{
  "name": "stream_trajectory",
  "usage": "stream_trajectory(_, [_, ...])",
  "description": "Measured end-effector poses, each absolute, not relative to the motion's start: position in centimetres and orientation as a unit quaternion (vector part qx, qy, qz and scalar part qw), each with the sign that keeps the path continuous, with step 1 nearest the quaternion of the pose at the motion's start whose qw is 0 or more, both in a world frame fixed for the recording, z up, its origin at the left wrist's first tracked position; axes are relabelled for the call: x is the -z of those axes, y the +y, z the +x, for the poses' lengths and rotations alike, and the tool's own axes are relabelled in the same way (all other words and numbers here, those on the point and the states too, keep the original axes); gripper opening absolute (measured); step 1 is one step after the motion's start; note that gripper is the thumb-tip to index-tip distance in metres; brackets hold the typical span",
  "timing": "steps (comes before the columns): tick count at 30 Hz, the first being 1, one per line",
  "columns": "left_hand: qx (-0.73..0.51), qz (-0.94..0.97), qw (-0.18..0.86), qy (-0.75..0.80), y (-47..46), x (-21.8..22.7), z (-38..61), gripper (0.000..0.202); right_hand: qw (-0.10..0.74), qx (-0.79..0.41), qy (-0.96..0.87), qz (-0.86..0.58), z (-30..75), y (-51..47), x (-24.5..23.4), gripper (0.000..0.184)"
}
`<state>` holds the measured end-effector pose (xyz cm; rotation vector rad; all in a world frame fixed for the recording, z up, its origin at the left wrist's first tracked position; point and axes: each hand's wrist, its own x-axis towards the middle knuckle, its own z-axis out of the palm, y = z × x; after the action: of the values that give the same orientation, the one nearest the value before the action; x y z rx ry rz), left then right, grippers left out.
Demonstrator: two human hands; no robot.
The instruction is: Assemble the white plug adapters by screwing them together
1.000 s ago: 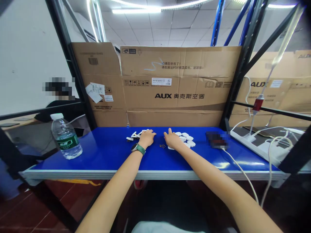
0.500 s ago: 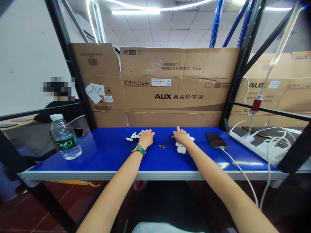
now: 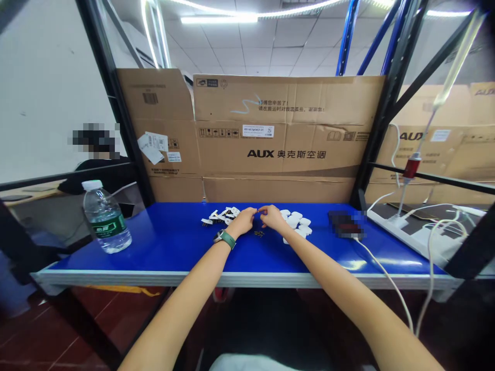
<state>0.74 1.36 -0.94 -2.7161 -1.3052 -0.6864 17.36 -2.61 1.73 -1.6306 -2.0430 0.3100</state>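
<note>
Over the middle of the blue tabletop (image 3: 166, 247), my left hand (image 3: 243, 222) and my right hand (image 3: 273, 218) come together, fingertips almost meeting. Both sets of fingers are pinched; whatever sits between them is too small to make out. Just below lies a little heap of brass-coloured screws (image 3: 259, 234). Left of my left hand is a pile of small white plastic parts with dark prongs (image 3: 220, 216). Rounded white plastic covers (image 3: 293, 221) spread out beside my right hand, some partly hidden by my wrist.
A water bottle (image 3: 107, 219) stands at the left. On the right, a blurred dark device (image 3: 345, 224) trails a white cable (image 3: 381, 268). A cardboard panel (image 3: 286, 170) closes off the back, between black frame posts. Beyond the left side sits a person (image 3: 101, 167).
My left hand has moved right, away from the pronged white parts. My right hand has come left off the white covers, so the two hands now meet above the screws.
</note>
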Motion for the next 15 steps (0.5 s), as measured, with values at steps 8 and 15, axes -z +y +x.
stream_trajectory(8, [0.212, -0.879, -0.044, -0.425, 2.6, 2.6, 0.7, 0.043, 0.221, -0.038, -0.745, -0.629, 18.8, -2.1, -1.1, 0.037])
stream_trajectory(15, [0.182, -0.885, -0.049, -0.425, 2.6, 2.9, 0.8, 0.051, 0.173, 0.009, -0.707, -0.686, 20.4, -1.7, -1.1, 0.034])
